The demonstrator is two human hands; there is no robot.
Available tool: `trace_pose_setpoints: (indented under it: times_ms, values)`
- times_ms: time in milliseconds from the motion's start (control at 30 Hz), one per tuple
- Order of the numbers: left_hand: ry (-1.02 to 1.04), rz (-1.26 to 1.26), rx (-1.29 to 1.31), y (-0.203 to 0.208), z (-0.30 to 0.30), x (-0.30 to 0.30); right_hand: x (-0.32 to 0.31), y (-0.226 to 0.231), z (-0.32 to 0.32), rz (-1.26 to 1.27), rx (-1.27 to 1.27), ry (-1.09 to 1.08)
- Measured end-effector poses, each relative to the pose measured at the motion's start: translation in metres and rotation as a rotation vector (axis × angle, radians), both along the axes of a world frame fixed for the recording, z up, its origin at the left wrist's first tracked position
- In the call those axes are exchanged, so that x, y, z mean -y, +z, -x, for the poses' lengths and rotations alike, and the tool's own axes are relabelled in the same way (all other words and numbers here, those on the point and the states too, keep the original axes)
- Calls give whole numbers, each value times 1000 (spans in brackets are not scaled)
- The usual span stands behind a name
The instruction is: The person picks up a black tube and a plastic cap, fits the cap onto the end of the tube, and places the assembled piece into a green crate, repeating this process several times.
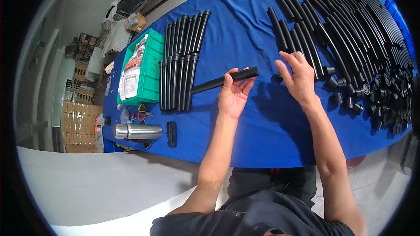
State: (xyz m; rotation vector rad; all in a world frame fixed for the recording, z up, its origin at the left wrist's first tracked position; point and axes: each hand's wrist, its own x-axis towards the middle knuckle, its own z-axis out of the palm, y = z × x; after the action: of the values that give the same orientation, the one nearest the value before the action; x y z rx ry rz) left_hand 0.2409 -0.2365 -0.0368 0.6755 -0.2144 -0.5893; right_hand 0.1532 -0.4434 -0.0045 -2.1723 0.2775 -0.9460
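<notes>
My left hand point(232, 100) holds a straight black tube point(221, 82) over the middle of the table, with the thumb on its near side and the fingers behind. The tube lies slantwise, its right end higher in the picture. To the right, my right hand point(301, 81) hovers with thumb and fingers apart and nothing visible between them. Just under its thumb, a small dark round thing is mostly hidden. Several black caps point(336, 98) lie right of that hand, beside rows of loose black tubes point(337, 39).
Capped black tubes point(177, 67) lie in two rows at the left, next to a green crate point(151, 67) with newsprint in it. Nearer stand a steel flask point(142, 131) and a black case point(171, 134). A blue cloth point(236, 22) covers the table.
</notes>
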Motion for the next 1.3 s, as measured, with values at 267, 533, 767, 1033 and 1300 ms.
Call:
trace_pose_setpoints:
  times_ms: [267, 533, 767, 1033, 1300]
  values:
    - [-297, 504, -279, -15, -7, 7, -5, -17, 3, 322, -420, 113]
    - [-144, 365, -109, -22, -12, 18, -7, -12, -2, -251, -273, 220]
    - [-62, 229, -21, -26, -9, 27, -10, -36, -14, -1435, -116, 649]
    - [-20, 109, -11, -18, -6, 31, -8, -33, -12, -1426, -103, 642]
    - [-13, 94, -35, -16, -7, 31, -9, -33, -9, -1178, -131, 578]
